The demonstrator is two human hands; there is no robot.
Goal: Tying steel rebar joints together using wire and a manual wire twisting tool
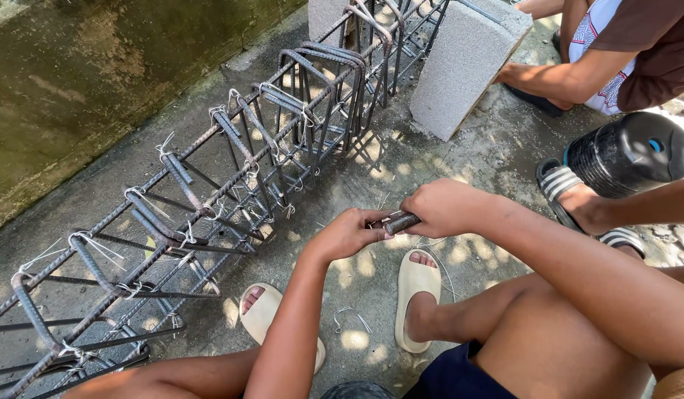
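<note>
My left hand and my right hand meet in front of me over the concrete ground. Together they grip a short dark metal tool with thin tie wire at its tip. My right hand wraps around the tool's far end, and my left hand pinches the near end. A long rebar cage of dark steel bars and square stirrups, bound with wire ties, lies just left of my hands. A bent piece of wire lies on the ground between my beige sandals.
A grey concrete block props the cage's far end. Another person sits at top right, a hand on the block. A black plastic container lies at right beside a striped sandal. A mossy concrete wall runs along the left.
</note>
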